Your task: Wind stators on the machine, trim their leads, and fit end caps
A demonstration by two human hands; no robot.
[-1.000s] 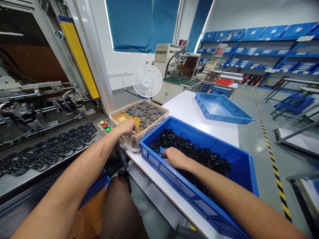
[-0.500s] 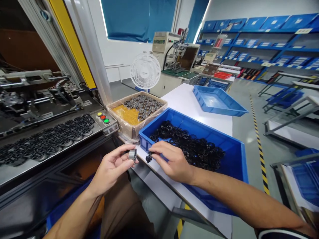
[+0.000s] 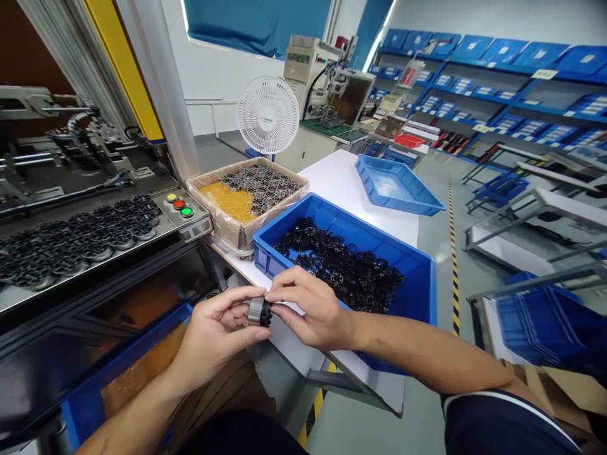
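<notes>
In front of my body, my left hand is closed around a grey metal ring-shaped core, thumb below and fingers above. My right hand pinches a black toothed plastic piece against the core's right end. The two parts touch; whether they are fully seated together I cannot tell. Right behind my right hand stands a deep blue bin holding a heap of black plastic pieces. A plastic-lined carton beyond my left hand holds many grey cores and a yellow layer.
To the left, a machine bench bears rows of black-and-grey assemblies beside yellow, red and green buttons. A white fan stands behind the carton. A shallow blue tray lies on the white table. Another blue bin sits low at left.
My hands have come together: the black plastic piece, held apart before, now meets the grey core. The view has shifted slightly, showing more of the low bin at left.
</notes>
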